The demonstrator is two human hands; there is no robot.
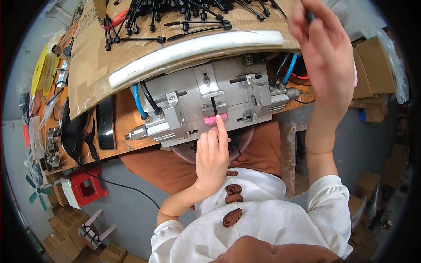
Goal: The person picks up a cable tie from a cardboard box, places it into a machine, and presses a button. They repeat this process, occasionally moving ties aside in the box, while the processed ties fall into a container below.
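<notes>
My left hand (212, 153) is in front of a metal clamping fixture (228, 94), its index finger stretched out and the other fingers curled. That fingertip touches a small pink cylindrical piece (211, 120) at the fixture's near edge, beside the lower end of a thin black rod (213, 104) set in the middle block. Raised at the upper right, my right hand (326, 61) is blurred by motion. Its fingers are closed around a small black part (310, 16), mostly hidden by them.
Several black stems with caps (188, 26) lie piled on a cardboard sheet (92, 74) behind the fixture. A white foam strip (197, 52) lines its near edge. Blue hoses (139, 103) run into the fixture. A bowl (186, 154) of black pieces sits below; a red stool (87, 186) stands left.
</notes>
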